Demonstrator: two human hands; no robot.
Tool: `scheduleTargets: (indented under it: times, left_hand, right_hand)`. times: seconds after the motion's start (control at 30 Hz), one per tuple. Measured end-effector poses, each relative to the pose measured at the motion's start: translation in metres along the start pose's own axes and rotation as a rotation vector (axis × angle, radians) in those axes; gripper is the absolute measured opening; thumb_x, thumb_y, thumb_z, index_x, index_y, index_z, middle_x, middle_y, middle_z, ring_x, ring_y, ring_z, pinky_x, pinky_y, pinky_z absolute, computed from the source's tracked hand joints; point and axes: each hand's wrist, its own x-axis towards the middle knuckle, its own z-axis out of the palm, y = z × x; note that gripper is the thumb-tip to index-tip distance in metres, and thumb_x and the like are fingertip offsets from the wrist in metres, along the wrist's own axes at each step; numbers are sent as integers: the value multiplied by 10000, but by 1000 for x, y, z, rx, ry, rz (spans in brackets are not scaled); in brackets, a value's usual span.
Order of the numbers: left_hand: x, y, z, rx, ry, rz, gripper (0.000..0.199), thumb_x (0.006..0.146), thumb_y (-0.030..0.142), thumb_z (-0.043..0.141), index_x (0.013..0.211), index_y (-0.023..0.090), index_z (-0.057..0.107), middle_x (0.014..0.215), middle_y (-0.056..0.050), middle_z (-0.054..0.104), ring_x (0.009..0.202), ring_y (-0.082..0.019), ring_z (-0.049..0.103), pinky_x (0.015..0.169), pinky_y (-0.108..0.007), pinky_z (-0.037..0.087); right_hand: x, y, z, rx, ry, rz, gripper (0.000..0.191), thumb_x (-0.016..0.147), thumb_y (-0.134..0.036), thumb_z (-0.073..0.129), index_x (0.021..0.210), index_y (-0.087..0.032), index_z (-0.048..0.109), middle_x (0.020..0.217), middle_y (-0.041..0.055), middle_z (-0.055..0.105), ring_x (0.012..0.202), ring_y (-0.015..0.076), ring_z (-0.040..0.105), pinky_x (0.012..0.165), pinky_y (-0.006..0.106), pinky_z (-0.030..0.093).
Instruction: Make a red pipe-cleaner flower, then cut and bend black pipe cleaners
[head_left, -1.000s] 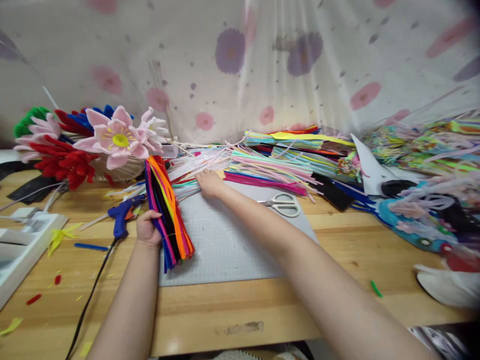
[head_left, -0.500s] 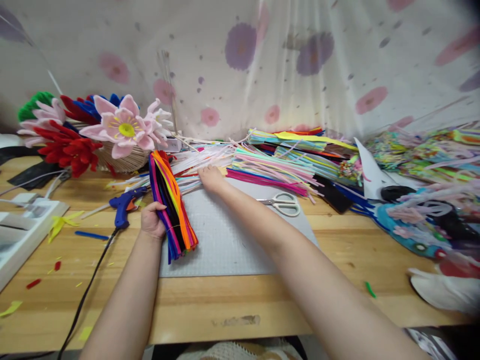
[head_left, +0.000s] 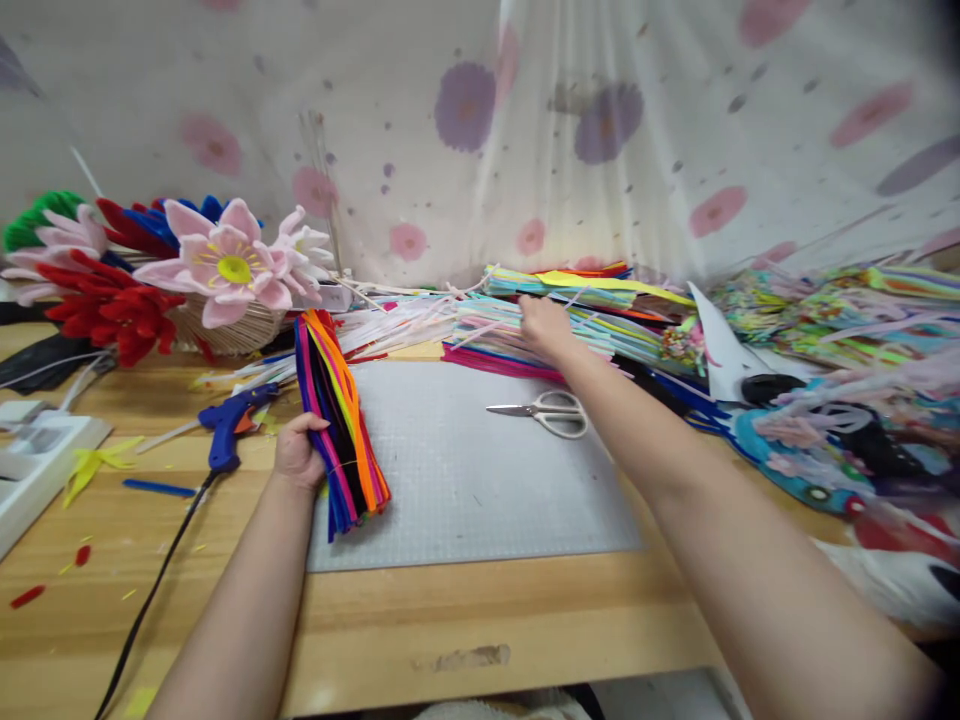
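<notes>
Rightward went the right hand [head_left: 546, 325], now at the thin pale fuzzy sticks [head_left: 491, 328]; I cannot tell if it grips any; the left hand [head_left: 300, 452] grips a bright, many-coloured fuzzy bundle [head_left: 342, 430] by the flat grey mat's [head_left: 465, 480] left edge.

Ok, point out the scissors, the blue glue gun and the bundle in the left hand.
Scissors [head_left: 531, 410], head view: near the pivot.
Blue glue gun [head_left: 225, 426], head view: upper handle.
Bundle [head_left: 341, 428], head view: black strips, mid-length.

The bundle of fuzzy stems [head_left: 341, 425] over there, blue, magenta, black, yellow and orange, has a thin tie near its lower end and slants over the grey mat's [head_left: 457, 465] left side. Pastel stems [head_left: 487, 322] lie crosswise at the far edge.
</notes>
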Motion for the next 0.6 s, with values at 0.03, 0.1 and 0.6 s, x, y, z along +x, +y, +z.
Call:
scheduleTargets:
  times: [0.03, 0.1, 0.6]
  left_hand:
    - [0, -1, 1, 10, 14, -6, 472, 437, 82, 451, 854, 106, 672, 688, -69, 701, 787, -286, 686, 689, -416, 597]
    - [0, -2, 3, 29, 43, -18, 500, 439, 78, 451, 887, 110, 669, 678, -60, 701, 781, -281, 688, 679, -407, 599]
    - [5, -15, 47, 333, -52, -71, 332, 536, 78, 597, 865, 114, 630, 658, -46, 680, 535, -186, 641, 496, -277, 547]
  right_hand:
    - [-5, 16, 2, -16, 11, 26, 360, 884, -170, 278, 1117, -71, 534, 1018, 222, 617, 958, 308, 545, 758, 381, 402]
    - [-15, 40, 7, -51, 17, 22, 370, 893, -207, 282, 1122, -63, 535, 1056, 232, 598, 998, 325, 524, 783, 400, 396]
    - [-51, 0, 31, 59, -52, -183, 842, 767, -552, 572, 1452, -176, 258, 1508, 189, 203, 1385, 371, 159, 1073, 547, 173]
